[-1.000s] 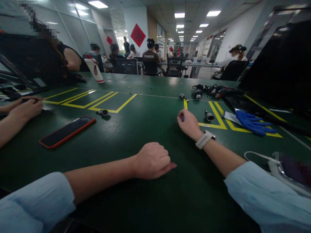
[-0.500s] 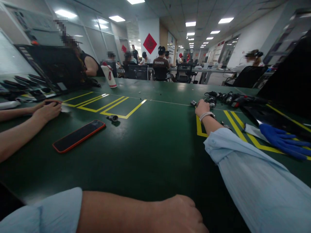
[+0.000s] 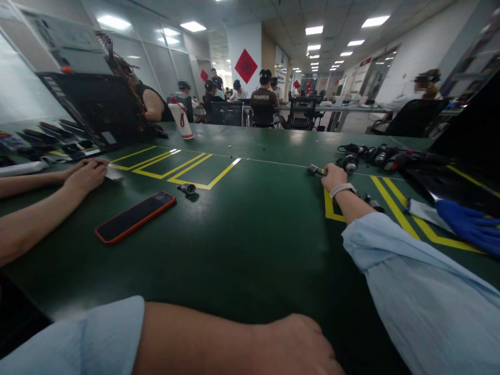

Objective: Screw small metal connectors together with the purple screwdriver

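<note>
This is an open-plan office: desks and black chairs at the far end, glass partitions left, ceiling lights.

Can read "PUMPKIN" in pale capitals across the back of a brown shirt, on a seated person beyond the worktop. Cannot decipher the darker design on the red diamond sign fixed to the pillar, nor the blurred marks on the wall panel.

I see a light-blue right sleeve, its cloth softly creased, with a small button near its end. Behind the right hand I make out a pale strap. The left sleeve is light blue too.
</note>
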A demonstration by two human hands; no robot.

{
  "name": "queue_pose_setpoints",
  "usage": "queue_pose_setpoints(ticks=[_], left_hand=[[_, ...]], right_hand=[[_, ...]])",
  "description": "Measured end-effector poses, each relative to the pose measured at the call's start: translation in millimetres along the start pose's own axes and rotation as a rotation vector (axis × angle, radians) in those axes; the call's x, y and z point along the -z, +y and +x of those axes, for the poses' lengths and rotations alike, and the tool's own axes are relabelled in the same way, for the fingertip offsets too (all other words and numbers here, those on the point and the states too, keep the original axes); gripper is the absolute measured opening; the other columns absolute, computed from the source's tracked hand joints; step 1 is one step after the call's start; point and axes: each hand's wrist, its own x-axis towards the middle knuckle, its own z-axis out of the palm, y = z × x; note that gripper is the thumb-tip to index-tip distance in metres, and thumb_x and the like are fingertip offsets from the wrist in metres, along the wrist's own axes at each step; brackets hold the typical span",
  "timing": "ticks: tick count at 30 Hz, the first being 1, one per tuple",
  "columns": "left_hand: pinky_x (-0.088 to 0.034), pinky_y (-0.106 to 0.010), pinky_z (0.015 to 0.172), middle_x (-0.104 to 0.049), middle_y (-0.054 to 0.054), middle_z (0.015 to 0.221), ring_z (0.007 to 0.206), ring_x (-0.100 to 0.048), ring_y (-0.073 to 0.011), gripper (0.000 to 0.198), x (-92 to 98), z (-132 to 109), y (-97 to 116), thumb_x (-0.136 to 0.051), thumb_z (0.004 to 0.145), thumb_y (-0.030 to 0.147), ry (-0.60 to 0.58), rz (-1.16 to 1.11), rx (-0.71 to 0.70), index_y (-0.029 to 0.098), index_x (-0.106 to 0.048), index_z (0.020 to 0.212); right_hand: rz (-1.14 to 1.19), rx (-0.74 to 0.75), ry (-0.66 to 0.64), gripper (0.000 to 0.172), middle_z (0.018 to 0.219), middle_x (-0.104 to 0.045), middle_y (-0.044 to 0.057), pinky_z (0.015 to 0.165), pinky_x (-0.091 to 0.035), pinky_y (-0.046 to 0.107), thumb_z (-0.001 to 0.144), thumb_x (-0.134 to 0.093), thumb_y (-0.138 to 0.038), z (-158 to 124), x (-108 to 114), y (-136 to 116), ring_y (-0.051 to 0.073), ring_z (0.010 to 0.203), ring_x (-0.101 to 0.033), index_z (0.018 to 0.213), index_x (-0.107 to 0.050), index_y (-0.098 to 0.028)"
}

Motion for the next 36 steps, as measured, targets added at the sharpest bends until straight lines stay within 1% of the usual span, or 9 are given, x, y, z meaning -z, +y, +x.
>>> queue_pose_setpoints(ticks=[3, 5, 11, 13, 15, 19, 23, 31, 36], left_hand=[[-0.034, -0.029, 0.046, -0.062, 0.0, 0.057, 0.053, -0.055, -0.014, 0.02, 14.7, -3.8, 3.1, -0.058, 0.084, 0.033, 0.07, 0.052, 0.058, 0.017, -0.057, 0.072], [-0.034, -0.028, 0.048, -0.062, -0.001, 0.06, 0.054, -0.055, -0.0136, 0.02, 23.8, -8.0, -4.9, -0.052, 0.087, 0.032, 0.219, -0.011, 0.207, 0.017, -0.059, 0.077], [-0.041, -0.023, 0.052, -0.054, 0.001, 0.07, 0.06, -0.051, -0.0113, 0.035, 44.8, -31.1, -61.1, -0.059, 0.08, 0.044, 0.957, -0.622, 0.89, 0.014, -0.054, 0.098], [-0.041, -0.022, 0.05, -0.054, -0.001, 0.084, 0.066, -0.053, -0.0118, 0.053, 49.5, -39.0, -70.0, -0.067, 0.073, 0.043, 1.143, -0.764, 0.951, 0.015, -0.046, 0.113], [-0.044, -0.022, 0.053, -0.055, -0.004, 0.095, 0.073, -0.055, -0.0128, 0.062, 52.0, -44.2, -69.4, -0.072, 0.069, 0.037, 1.222, -0.849, 0.9, 0.017, -0.043, 0.119], [-0.049, -0.029, 0.076, -0.061, -0.003, 0.097, 0.087, -0.06, -0.0151, 0.039, 50.9, -46.1, -56.8, -0.069, 0.072, 0.026, 1.175, -0.881, 0.643, 0.018, -0.054, 0.107], [-0.046, -0.034, 0.088, -0.064, -0.005, 0.097, 0.095, -0.06, -0.0172, 0.022, 48.8, -45.1, -55.3, -0.068, 0.072, 0.02, 1.072, -0.729, 0.532, 0.015, -0.059, 0.092], [-0.044, -0.024, 0.063, -0.055, 0.003, 0.07, 0.064, -0.052, -0.01, 0.014, 45.0, -50.7, -74.4, -0.065, 0.073, 0.022, 0.93, -0.505, 0.593, 0.015, -0.053, 0.075], [-0.037, -0.02, 0.054, -0.048, 0.004, 0.065, 0.058, -0.044, -0.0085, 0.016, 43.0, -51.4, -85.4, -0.063, 0.072, 0.025, 0.883, -0.396, 0.582, 0.016, -0.049, 0.071]], right_hand=[[0.11, 0.049, -0.003, 0.031, 0.118, -0.057, 0.008, 0.081, -0.052, 0.041, 0.09, -0.055, -0.03, -21.7, 0.2, -5.7, 0.022, 0.099, -0.06, 0.118, -0.054, -0.017], [0.206, 0.1, -0.013, 0.031, 0.118, -0.057, 0.009, 0.082, -0.052, 0.042, 0.09, -0.055, -0.03, -39.6, -0.1, -13.0, 0.022, 0.099, -0.06, 0.118, -0.054, -0.016], [0.585, 0.34, -0.1, 0.026, 0.11, -0.06, 0.007, 0.078, -0.052, 0.039, 0.09, -0.056, -0.029, -113.9, 9.9, -47.3, 0.02, 0.093, -0.061, 0.111, -0.056, -0.015], [0.714, 0.425, -0.141, 0.007, 0.091, -0.063, 0.003, 0.077, -0.05, 0.034, 0.084, -0.059, -0.018, -145.7, 18.0, -58.1, 0.017, 0.085, -0.061, 0.09, -0.057, -0.014], [0.821, 0.51, -0.195, 0.008, 0.084, -0.061, 0.0, 0.073, -0.049, 0.031, 0.08, -0.059, -0.013, -176.9, 26.9, -65.3, 0.015, 0.08, -0.059, 0.077, -0.052, -0.017], [0.91, 0.589, -0.289, 0.011, 0.072, -0.056, -0.003, 0.061, -0.043, 0.027, 0.074, -0.061, -0.013, -220.0, 42.8, -66.4, 0.013, 0.064, -0.052, 0.073, -0.052, -0.019], [0.965, 0.527, -0.281, 0.006, 0.082, -0.058, 0.001, 0.067, -0.044, 0.03, 0.079, -0.061, -0.02, -232.1, 54.6, -58.6, 0.016, 0.073, -0.054, 0.083, -0.057, -0.02], [1.179, 0.437, -0.21, 0.025, 0.078, -0.059, 0.001, 0.069, -0.044, 0.033, 0.092, -0.044, -0.034, -241.2, 65.7, -52.5, 0.016, 0.074, -0.055, 0.097, -0.067, -0.024], [1.214, 0.435, -0.331, 0.009, 0.069, -0.056, -0.001, 0.061, -0.043, 0.031, 0.086, -0.05, -0.023, -253.7, 70.9, -56.1, 0.015, 0.064, -0.054, 0.089, -0.059, -0.023]])
